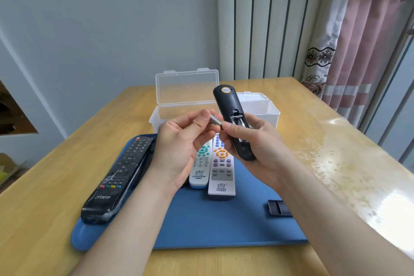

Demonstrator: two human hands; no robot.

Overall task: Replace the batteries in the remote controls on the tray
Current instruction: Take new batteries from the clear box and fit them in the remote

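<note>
Above the blue tray [201,226], the right hand [259,143] grips a dark remote [230,105], back up and battery bay [239,120] open, while the left hand [179,143] pinches a battery [215,119] just beside that bay.

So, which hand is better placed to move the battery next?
Probably left: the left hand pinches the battery beside the open compartment, while the right hand is occupied gripping the black remote control.

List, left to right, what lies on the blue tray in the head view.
black remote → white remote with green buttons → white remote with orange buttons → loose battery cover
</note>
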